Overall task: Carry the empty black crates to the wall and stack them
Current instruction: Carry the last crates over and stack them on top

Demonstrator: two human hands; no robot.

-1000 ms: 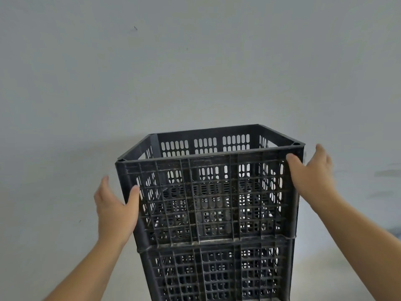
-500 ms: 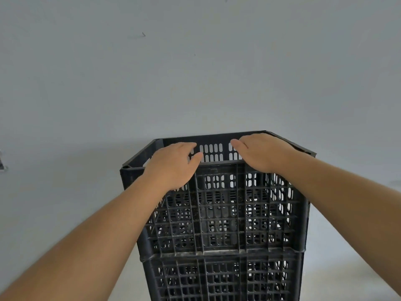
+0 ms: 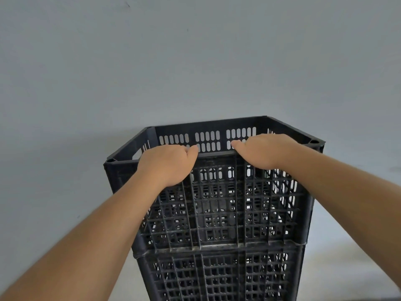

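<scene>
A black slotted crate [image 3: 217,205] stands on top of a second black crate [image 3: 219,276], stacked against the pale wall [image 3: 195,61]. The upper crate looks empty through its open top. My left hand [image 3: 167,164] rests on its near top rim, left of the middle, fingers curled over the edge into the crate. My right hand [image 3: 260,151] lies on the same rim to the right, fingers also hooked over it. Both forearms reach in from the bottom corners. The lower crate's base is out of view.
The plain grey-white wall fills the background right behind the stack. A strip of light floor [image 3: 347,268] shows at the lower right beside the crates.
A second ago my hands were at the upper crate's left and right sides. They moved onto the near top rim and now curl over it. The view has shifted closer.
</scene>
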